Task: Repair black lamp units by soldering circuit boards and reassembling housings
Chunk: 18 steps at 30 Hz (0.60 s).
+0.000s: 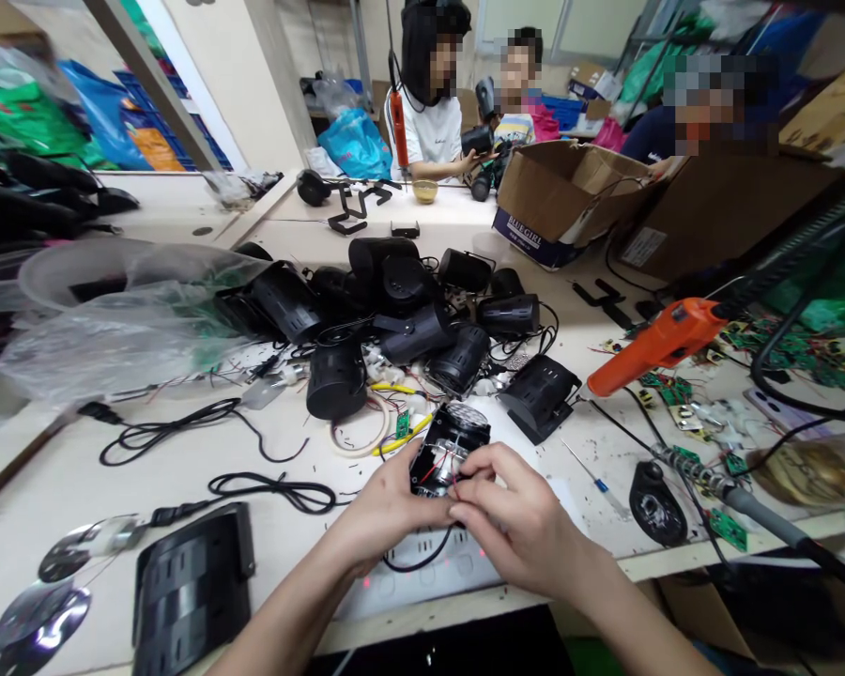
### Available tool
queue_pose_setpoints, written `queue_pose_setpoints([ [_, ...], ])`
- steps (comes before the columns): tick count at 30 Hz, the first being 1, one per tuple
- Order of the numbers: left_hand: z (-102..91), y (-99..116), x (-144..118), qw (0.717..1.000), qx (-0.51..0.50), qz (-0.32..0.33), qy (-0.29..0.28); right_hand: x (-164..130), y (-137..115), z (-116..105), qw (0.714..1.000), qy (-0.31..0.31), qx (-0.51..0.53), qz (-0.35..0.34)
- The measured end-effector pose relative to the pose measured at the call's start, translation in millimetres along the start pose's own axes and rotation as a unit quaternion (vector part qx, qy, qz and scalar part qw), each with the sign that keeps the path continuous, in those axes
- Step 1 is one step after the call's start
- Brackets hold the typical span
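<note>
My left hand [384, 502] is closed around the side of an opened black lamp-like unit [456, 434], which has a clear round lens at its far end. Inside the unit's silvery middle, thin red wires show. With thumb and fingertips pinched together, my right hand [517, 516] holds a thin red wire [454, 481] at the unit's near side. A black cable loops below both hands, over a white power strip [429, 561] with red lights. Just beyond the unit are yellow-handled pliers [412, 437], a small green circuit board [403, 424] and a tape ring [342, 446].
Black lamp housings [412, 329] are piled mid-table. An orange electric screwdriver [654, 347] hangs at right, above a soldering iron [760, 512]. A small screwdriver [595, 481] lies nearby. Coiled cords [183, 427] and a black cover [193, 591] lie left. People sit opposite, behind cardboard boxes [577, 197].
</note>
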<state>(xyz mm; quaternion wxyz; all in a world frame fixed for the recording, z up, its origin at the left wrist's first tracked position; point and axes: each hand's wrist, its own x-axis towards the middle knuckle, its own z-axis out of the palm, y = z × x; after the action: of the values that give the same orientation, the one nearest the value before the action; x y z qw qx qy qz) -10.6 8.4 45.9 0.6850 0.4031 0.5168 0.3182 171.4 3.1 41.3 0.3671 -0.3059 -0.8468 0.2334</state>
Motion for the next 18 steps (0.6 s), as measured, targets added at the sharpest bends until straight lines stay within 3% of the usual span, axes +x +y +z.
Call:
queue_pose_setpoints([
  [5, 0.9, -2.8, -0.2, 0.999, -0.023, -0.008, 0.029, -1.7, -6.3, 2.9, 0.990, 0.120, 0.015, 0.067],
  [10, 0.3, -6.2, -1.1, 0.997, -0.033, -0.016, 0.062, -8.4, 7.2, -12.4, 0.971, 0.200, -0.077, 0.107],
  [15, 0.9, -9.1, -2.2, 0.995, -0.074, -0.028, 0.062, -15.3, 46.5, -40.4, 0.930, 0.211, -0.255, 0.163],
  [18, 1.7, -11.2, -1.6, 0.993, -0.094, -0.024, 0.062, -7.5, 67.2, -48.9, 0.907, 0.157, -0.326, 0.216],
])
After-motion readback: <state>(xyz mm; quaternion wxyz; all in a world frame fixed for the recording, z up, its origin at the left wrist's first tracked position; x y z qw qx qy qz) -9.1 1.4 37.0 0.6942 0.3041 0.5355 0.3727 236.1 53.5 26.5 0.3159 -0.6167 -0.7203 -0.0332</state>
